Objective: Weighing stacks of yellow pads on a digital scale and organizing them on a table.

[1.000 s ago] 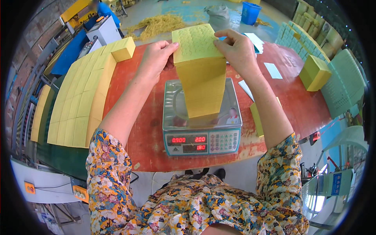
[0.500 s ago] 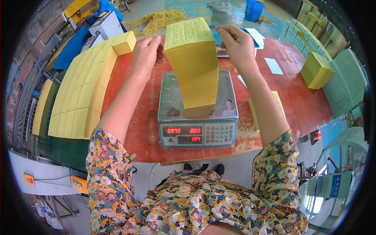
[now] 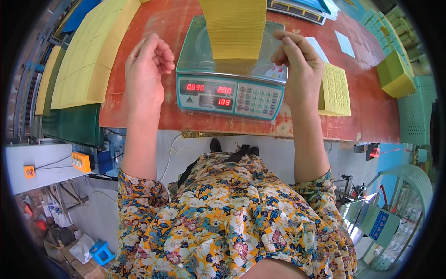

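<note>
A tall stack of yellow paper sheets [image 3: 235, 30] stands on the glassy platform of a digital weighing scale [image 3: 230, 95], its top cut off by the upper edge of the view. Red digits glow on the scale's panel, beside a keypad. To the left of the scale hovers my left hand [image 3: 147, 72], fingers loosely curled with gaps between them and nothing in them. Over the scale's right edge is my right hand [image 3: 301, 69], its fingers bent, apart from the stack and holding nothing I can see. Behind my right wrist sits a smaller yellow block with a scalloped pattern [image 3: 335, 90].
Rows of yellow blocks [image 3: 86, 60] line the left side. On the red table [image 3: 367, 107] lie a pale sheet [image 3: 344, 44] and a dark-and-white tray-like object [image 3: 297, 11]. Another yellow block [image 3: 395, 74] stands at the right, near a green perforated chair back [image 3: 418, 109].
Both hands have come down and back from beside the stack's top, toward me. The view has tilted down, so the scale sits higher in it. The scale's lit digits have changed.
</note>
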`<state>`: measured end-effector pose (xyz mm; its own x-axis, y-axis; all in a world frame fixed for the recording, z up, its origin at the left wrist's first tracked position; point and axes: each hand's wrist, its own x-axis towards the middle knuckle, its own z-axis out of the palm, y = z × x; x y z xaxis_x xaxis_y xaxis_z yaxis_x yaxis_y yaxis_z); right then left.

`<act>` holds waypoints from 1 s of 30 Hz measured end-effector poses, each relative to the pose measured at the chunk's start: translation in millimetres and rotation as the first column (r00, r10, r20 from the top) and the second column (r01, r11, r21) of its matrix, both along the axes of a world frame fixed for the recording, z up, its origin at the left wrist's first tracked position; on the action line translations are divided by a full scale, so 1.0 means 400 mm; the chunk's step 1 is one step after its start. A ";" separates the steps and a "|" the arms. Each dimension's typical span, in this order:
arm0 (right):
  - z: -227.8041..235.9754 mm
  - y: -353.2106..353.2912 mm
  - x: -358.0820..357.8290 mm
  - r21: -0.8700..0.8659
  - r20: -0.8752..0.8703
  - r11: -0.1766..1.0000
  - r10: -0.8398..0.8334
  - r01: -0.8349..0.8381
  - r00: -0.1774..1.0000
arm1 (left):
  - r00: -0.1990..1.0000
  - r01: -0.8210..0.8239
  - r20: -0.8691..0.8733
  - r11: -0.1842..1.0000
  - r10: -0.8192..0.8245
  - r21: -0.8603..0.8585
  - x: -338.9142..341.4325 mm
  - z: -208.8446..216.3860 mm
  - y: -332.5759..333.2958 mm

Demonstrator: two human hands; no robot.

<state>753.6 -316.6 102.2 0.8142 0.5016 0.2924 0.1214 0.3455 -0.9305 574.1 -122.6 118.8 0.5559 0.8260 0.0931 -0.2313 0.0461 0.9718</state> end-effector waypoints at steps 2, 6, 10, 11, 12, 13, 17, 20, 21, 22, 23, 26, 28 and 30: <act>-0.007 -0.003 -0.001 -0.009 -0.018 1.000 0.027 -0.027 0.999 | 1.000 -0.003 0.014 1.000 0.004 -0.017 -0.007 -0.005 -0.018; -0.013 -0.009 0.002 -0.020 -0.030 0.998 0.053 -0.053 0.998 | 0.999 -0.024 0.022 1.000 0.024 -0.002 -0.011 -0.005 -0.032; -0.017 -0.016 0.003 -0.009 -0.041 0.998 0.067 -0.068 0.997 | 0.999 -0.042 0.025 0.999 0.042 0.010 0.001 -0.006 -0.039; -0.020 -0.017 0.005 -0.014 -0.042 0.997 0.069 -0.070 0.997 | 0.999 -0.042 0.023 0.999 0.042 0.007 0.006 -0.005 -0.040; -0.023 -0.019 0.008 -0.019 -0.042 0.997 0.070 -0.071 0.997 | 0.999 -0.037 0.021 0.999 0.037 0.008 0.010 -0.004 -0.041; -0.024 -0.019 0.011 -0.017 -0.044 0.998 0.065 -0.066 0.997 | 0.999 -0.041 0.010 0.999 0.041 0.006 0.015 -0.002 -0.040; -0.026 -0.025 0.024 0.002 -0.052 0.999 0.033 -0.033 0.998 | 1.000 -0.021 -0.003 0.999 0.021 0.026 0.049 0.012 -0.045; -0.015 -0.053 0.029 0.018 -0.050 1.000 -0.023 0.024 0.998 | 0.995 0.084 -0.056 0.992 -0.079 0.097 0.094 0.010 -0.077; -0.011 -0.071 0.027 0.022 -0.038 0.999 -0.047 0.048 0.998 | 0.992 0.122 -0.048 0.988 -0.118 0.092 0.122 0.004 -0.099; -0.005 -0.090 0.020 0.037 -0.035 0.997 -0.061 0.063 0.998 | 0.982 0.177 -0.092 0.974 -0.164 0.145 0.141 0.005 -0.133; -0.003 -0.115 0.012 0.031 -0.025 0.995 -0.097 0.098 0.995 | 0.968 0.236 -0.135 0.953 -0.212 0.191 0.165 -0.001 -0.170; -0.013 -0.211 -0.001 0.035 -0.036 0.984 -0.173 0.175 0.984 | 0.911 0.402 -0.174 0.898 -0.373 0.178 0.245 -0.032 -0.291; -0.023 -0.296 -0.006 0.015 -0.031 0.960 -0.280 0.280 0.960 | 0.868 0.491 -0.180 0.853 -0.463 0.176 0.307 -0.058 -0.372; -0.047 -0.370 -0.012 -0.004 -0.066 0.916 -0.400 0.401 0.914 | 0.822 0.561 -0.333 0.563 -0.462 0.607 0.364 -0.082 -0.437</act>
